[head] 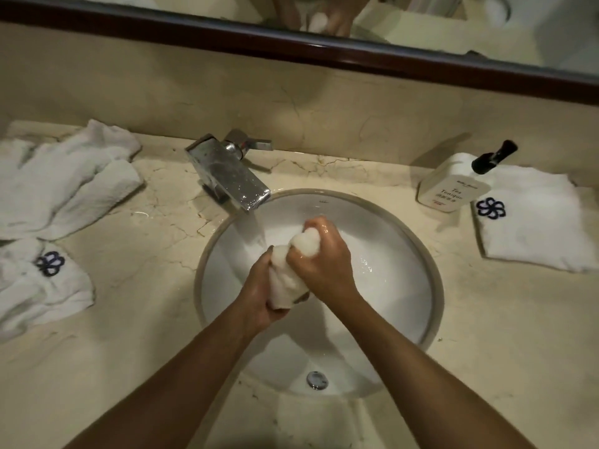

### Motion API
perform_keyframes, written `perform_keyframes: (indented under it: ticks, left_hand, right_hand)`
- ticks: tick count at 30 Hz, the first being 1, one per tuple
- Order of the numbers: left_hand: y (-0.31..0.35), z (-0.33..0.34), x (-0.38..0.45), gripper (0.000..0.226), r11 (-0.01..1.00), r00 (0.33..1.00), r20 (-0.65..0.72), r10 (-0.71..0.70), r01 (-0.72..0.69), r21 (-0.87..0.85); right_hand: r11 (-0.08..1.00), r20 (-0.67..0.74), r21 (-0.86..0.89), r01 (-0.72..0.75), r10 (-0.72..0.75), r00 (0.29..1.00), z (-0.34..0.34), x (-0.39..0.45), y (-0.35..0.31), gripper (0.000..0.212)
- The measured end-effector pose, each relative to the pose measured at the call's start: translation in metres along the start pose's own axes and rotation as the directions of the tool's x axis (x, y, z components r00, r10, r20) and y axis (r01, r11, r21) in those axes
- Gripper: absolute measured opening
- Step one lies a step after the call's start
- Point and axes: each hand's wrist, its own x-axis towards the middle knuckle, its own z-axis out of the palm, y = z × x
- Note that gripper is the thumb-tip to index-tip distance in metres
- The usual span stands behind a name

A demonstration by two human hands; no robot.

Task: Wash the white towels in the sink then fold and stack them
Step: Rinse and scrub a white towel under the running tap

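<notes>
Both fists clamped on wet towel (288,273) over sink (405,306): left hand (259,296), right hand (324,260). Chrome faucet (227,173) at eleven o'clock, crumpled towels (58,183) at nine. Soap dispenser (453,186) and folded towel (534,218) at two.

Both hands, left hand (259,299) and right hand (324,260), sit mid-basin, so the sink (405,222) is crowded there, with the faucet (227,176) overhanging the back-left rim. The bowl's right side and near part by the drain (317,379) are open. On the table (146,335), crumpled towels (64,183) block the left, soap bottle (453,186) and folded towel (534,222) the right; front strips are free.
</notes>
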Motion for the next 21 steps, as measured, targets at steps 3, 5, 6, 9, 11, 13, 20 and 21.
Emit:
perform_keyframes:
  ticks: [3,5,6,9,11,13,20,21]
  left_hand:
    - [-0.021,-0.023,-0.005,0.047,0.949,0.96,-0.083,0.267,-0.277,-0.149]
    - [-0.031,-0.036,-0.012,0.053,0.89,0.883,-0.116,0.456,-0.453,0.049]
    - [-0.034,-0.043,-0.011,0.061,0.81,0.82,-0.088,0.566,-0.533,0.246]
    - [-0.028,-0.059,-0.01,0.084,0.432,0.636,0.106,0.765,-0.628,0.647]
    - [-0.019,-0.062,-0.008,0.082,0.314,0.595,0.254,0.762,-0.683,0.66]
    - [-0.012,-0.053,-0.01,0.062,0.266,0.569,0.303,0.765,-0.707,0.655]
    - [-0.021,-0.012,-0.012,0.019,0.795,0.706,-0.366,0.607,-0.526,0.303]
    - [-0.019,-0.009,-0.012,0.02,0.858,0.755,-0.408,0.513,-0.464,0.219]
  right_hand:
    - [0.802,-0.079,0.366,-0.472,0.532,0.843,-0.003,-0.001,0.0,0.026]
    - [0.501,0.08,0.578,-0.644,0.751,0.656,-0.008,-0.002,0.005,0.02]
    - [0.372,0.194,0.594,-0.713,0.794,0.576,-0.01,-0.002,0.007,0.021]
    - [0.151,0.437,0.483,-0.863,0.812,0.387,-0.011,-0.008,0.008,0.023]
    - [0.064,0.518,0.439,-0.896,0.797,0.311,-0.01,-0.013,0.008,0.02]
    - [-0.013,0.546,0.439,-0.898,0.798,0.255,-0.008,-0.019,0.004,0.019]
    - [0.469,-0.027,0.635,-0.613,0.807,0.589,0.025,-0.036,-0.012,0.026]
    - [0.6,-0.119,0.537,-0.594,0.75,0.65,0.025,-0.035,-0.017,0.028]
